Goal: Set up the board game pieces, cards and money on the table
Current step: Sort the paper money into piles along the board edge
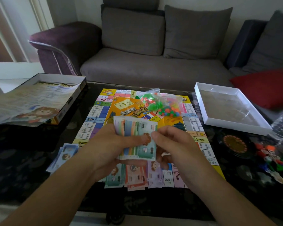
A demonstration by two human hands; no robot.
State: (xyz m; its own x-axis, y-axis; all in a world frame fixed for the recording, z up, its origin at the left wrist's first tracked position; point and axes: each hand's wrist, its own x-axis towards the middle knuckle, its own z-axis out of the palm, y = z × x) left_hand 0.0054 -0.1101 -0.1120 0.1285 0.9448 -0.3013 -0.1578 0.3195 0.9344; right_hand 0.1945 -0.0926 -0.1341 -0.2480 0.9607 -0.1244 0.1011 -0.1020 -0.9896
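L hand (111, 144) grips fanned notes (137, 137) above board (104, 111); R hand (171, 144) pinches top note's edge. Sorted piles (134, 178) on board's near edge.

A grey sofa (153, 62) with a red cushion (265, 88) stands behind the dark table (31, 160).

Beyond the hands, a grey sofa (153, 66) with loose back cushions (132, 30) runs along a pale wall (88, 7). Its purple armrest (64, 39) lies up and to the left of them, a red cushion (265, 88) far to their right. Daylight enters through a white-framed window (15, 26) at far left, above a pale floor (11, 82).
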